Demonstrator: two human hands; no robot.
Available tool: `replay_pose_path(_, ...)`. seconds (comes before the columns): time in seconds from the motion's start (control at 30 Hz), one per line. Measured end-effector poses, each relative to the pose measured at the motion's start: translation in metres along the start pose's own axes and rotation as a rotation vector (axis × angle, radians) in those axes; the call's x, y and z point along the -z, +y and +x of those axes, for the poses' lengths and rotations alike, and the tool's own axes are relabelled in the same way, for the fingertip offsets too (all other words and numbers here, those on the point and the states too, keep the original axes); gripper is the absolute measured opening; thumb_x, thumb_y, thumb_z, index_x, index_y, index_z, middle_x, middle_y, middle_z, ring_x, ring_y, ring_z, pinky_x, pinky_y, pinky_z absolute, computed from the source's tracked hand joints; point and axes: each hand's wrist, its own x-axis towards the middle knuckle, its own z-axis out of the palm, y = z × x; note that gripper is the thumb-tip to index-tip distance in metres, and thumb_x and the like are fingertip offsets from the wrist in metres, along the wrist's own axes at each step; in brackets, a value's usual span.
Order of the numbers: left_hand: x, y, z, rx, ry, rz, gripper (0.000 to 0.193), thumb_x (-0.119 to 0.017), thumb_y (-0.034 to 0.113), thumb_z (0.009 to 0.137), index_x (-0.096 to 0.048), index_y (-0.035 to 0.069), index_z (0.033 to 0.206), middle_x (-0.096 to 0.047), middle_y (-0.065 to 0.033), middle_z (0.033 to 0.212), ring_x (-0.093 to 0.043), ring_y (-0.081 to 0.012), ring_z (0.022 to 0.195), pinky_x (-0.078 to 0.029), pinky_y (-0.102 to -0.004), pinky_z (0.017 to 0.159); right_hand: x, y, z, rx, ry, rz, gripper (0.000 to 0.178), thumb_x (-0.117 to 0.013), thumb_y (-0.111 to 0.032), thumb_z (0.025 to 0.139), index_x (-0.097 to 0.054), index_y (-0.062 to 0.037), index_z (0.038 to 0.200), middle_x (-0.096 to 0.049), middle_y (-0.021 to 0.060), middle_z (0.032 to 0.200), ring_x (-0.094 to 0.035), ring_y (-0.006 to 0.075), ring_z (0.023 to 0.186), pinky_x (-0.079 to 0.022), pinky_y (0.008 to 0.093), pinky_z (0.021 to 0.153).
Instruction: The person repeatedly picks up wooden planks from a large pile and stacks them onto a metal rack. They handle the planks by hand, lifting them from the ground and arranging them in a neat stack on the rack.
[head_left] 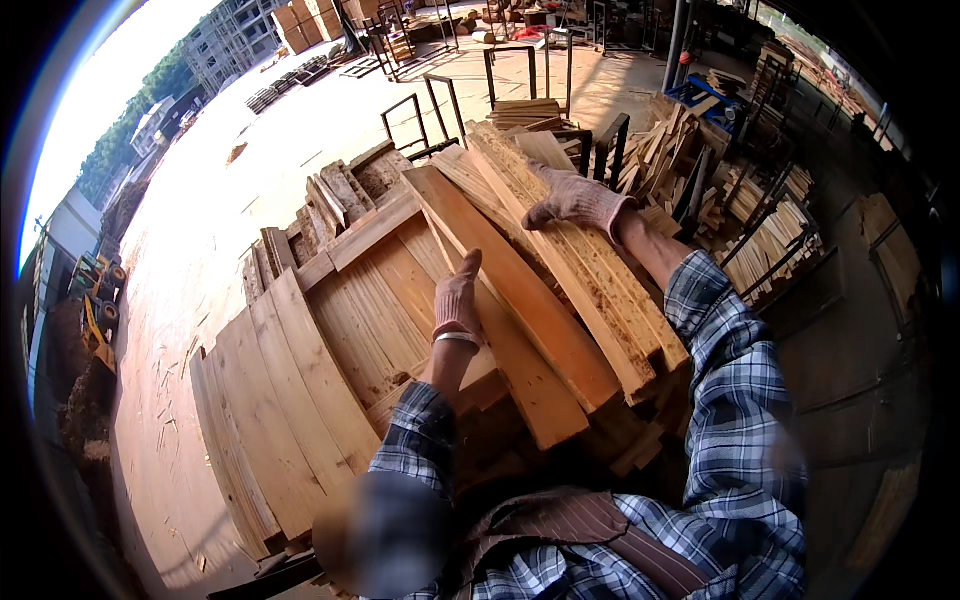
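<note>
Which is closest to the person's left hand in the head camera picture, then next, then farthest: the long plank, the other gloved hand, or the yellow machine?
From the left hand:
1. Long plank, touching it, just right.
2. Right hand, up and right on the stack.
3. Yellow machine, far left by the edge.

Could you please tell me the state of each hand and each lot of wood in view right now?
Left hand: gloved, fingers flat against the edge of a long plank.
Right hand: gloved, palm down on the bundle of slats.
Long plank: lying tilted across the stack.
Bundle of slats: piled lengthwise, ends uneven.
Wide boards: laid flat side by side.
Metal racks: standing upright on the floor.
</note>
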Motion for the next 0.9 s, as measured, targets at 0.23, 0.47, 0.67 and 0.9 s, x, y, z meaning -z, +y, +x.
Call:
replay_pose_path(0.23,0.004,-0.016,0.048,-0.954,0.083,1.434,0.030,-0.068,0.025,0.082,-0.066,0.000,0.097,-0.068,-0.0110,0.079,-0.064,-0.0183,0.070,-0.048,-0.0323,0.058,-0.019,-0.076,0.010,-0.075,-0.190,-0.586,0.108,-0.074,-0.047,0.064,-0.020,0.0011,0.144,-0.060,0.0301,0.109,-0.062,0.0434,0.096,-0.050,0.0435,0.085)
replay_pose_path(0.47,0.017,-0.014,0.001,-0.133,0.028,-0.187,0.027,-0.069,0.020,0.078,-0.067,0.001,0.096,-0.064,-0.0128,0.098,-0.058,-0.0212,0.083,-0.047,-0.0348,0.067,0.021,0.006,-0.003,0.015,-0.128,0.573,0.035,-0.057,-0.013,0.089,-0.050,0.0024,0.120,-0.067,0.0060,0.079,-0.059,0.0100,0.068,-0.048,0.0244,0.061)
replay_pose_path(0.67,0.065,0.019,-0.043,-0.212,-0.003,-0.383,0.030,-0.060,0.019,0.086,-0.063,0.000,0.108,-0.064,-0.0102,0.106,-0.059,-0.0222,0.102,-0.047,-0.0353,0.092,0.017,0.038,-0.017,0.266,-0.082,0.917,0.059,-0.053,-0.023,0.093,-0.031,0.0048,0.140,-0.048,-0.0002,0.070,-0.040,0.0076,0.065,-0.039,0.0208,0.063)
replay_pose_path(0.9,0.100,0.048,-0.066,-0.413,-0.093,-0.718,0.023,-0.061,0.021,0.088,-0.061,0.003,0.102,-0.063,-0.0063,0.100,-0.063,-0.0207,0.087,-0.053,-0.0346,0.078,-0.023,-0.116,-0.033,0.225,-0.107,1.375,0.080,-0.063,-0.019,0.072,-0.031,-0.0003,0.143,-0.054,-0.0025,0.072,-0.046,0.0040,0.063,-0.038,0.0160,0.060)
